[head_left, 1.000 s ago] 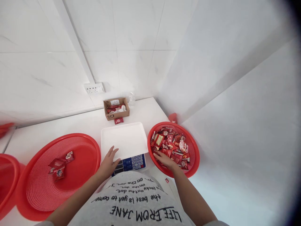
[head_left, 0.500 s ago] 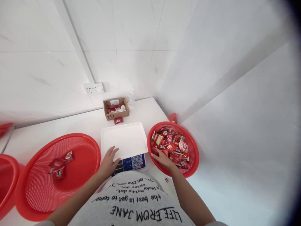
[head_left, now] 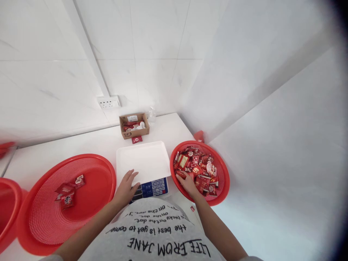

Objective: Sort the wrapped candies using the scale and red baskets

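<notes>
My left hand [head_left: 127, 187] lies with fingers apart at the near left corner of the white scale tray [head_left: 143, 161], holding nothing. Below the tray shows the scale's blue keypad [head_left: 153, 188]. My right hand [head_left: 187, 183] reaches over the near left rim of a red basket [head_left: 225, 181]. Its fingers are bent at a red candy packet [head_left: 181, 174] among many red-wrapped packets [head_left: 202, 170]; whether they grip it firmly is hard to see.
On the left stands a large red basket [head_left: 95, 195] with several red packets [head_left: 67, 192]. Another red basket [head_left: 8, 206] is cut off at the left edge. Behind the scale are a cardboard box [head_left: 134, 133] and a red packet [head_left: 137, 139]. A small red piece [head_left: 192, 208] lies near my right forearm.
My right hand has shifted slightly and its fingers have bent more at the packets. My left hand has stayed nearly still on the tray corner.
</notes>
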Demonstrator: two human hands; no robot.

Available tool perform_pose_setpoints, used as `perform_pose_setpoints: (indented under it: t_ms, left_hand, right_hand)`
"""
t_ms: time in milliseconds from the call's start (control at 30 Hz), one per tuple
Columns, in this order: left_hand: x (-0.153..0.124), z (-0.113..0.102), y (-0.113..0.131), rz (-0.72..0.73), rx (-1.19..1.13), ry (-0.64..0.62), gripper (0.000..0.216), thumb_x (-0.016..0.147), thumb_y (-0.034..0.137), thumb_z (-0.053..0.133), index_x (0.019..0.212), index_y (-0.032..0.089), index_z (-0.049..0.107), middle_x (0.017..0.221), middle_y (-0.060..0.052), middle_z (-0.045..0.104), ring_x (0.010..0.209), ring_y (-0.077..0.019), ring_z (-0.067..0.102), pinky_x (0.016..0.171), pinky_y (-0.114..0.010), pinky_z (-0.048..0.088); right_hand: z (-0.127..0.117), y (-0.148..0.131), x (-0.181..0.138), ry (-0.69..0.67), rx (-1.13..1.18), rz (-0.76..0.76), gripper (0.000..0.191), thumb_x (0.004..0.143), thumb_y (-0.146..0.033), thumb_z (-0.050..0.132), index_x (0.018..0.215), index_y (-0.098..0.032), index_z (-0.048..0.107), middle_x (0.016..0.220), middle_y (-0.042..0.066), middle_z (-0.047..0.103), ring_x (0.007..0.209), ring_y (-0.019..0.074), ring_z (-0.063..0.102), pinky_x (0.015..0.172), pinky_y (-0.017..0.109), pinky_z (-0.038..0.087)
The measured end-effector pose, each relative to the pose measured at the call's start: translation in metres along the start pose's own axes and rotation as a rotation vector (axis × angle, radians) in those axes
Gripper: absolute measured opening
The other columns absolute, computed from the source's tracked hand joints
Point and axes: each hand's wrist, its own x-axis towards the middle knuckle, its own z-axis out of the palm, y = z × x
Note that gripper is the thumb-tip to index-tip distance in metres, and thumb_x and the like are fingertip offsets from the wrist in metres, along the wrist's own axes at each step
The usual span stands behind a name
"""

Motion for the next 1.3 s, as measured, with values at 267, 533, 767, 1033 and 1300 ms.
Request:
perform_pose_setpoints:
  t_ms: [267,533,767,1033,1300]
  left_hand:
    - [-0.001,-0.001,0.0,0.013,0.031,0.004,0.038,0.084,0.032,0.045,0.12,0.019,0.05,0.134,-0.01,0.045,0.128,-0.0242,0.035,0.104,-0.043,0.033]
    - [-0.003,-0.001,0.0,0.008,0.035,-0.011,0.038,0.085,0.032,0.044,0.12,0.018,0.049,0.134,-0.01,0.044,0.128,-0.0247,0.033,0.104,-0.044,0.033]
    - [-0.004,0.007,-0.002,0.043,0.029,0.022,0.037,0.084,0.031,0.046,0.119,0.02,0.05,0.133,-0.009,0.045,0.127,-0.0242,0.036,0.103,-0.043,0.035]
    - [-0.008,0.01,0.001,0.091,0.034,0.053,0.037,0.083,0.028,0.047,0.119,0.02,0.049,0.132,-0.009,0.046,0.126,-0.0244,0.037,0.103,-0.043,0.035]
    - [-0.011,0.016,-0.006,0.094,0.069,0.038,0.04,0.081,0.027,0.05,0.12,0.018,0.049,0.133,-0.011,0.044,0.126,-0.0272,0.036,0.102,-0.045,0.035]
  right_hand:
    - [-0.007,0.0,0.005,0.268,0.158,0.072,0.045,0.063,-0.043,0.064,0.1,-0.017,0.064,0.09,0.007,0.07,0.087,0.0228,0.064,0.081,0.035,0.047]
    - [-0.017,-0.042,0.008,0.386,0.535,0.147,0.044,0.061,-0.044,0.069,0.094,-0.016,0.064,0.089,0.006,0.071,0.081,0.0219,0.065,0.068,0.03,0.052]
    - [0.021,-0.088,0.015,0.139,0.808,0.16,0.029,0.064,-0.042,0.069,0.078,-0.019,0.06,0.063,0.0,0.068,0.055,0.0157,0.063,0.052,0.027,0.052]
    - [0.093,-0.1,0.028,-0.03,0.98,0.168,0.029,0.072,-0.049,0.06,0.071,-0.022,0.048,0.047,-0.008,0.053,0.043,0.0091,0.052,0.04,0.019,0.043]
    - [0.096,-0.095,0.02,-0.124,0.934,0.331,0.02,0.077,-0.043,0.055,0.088,-0.027,0.051,0.079,-0.003,0.064,0.072,0.0126,0.063,0.066,0.027,0.052]
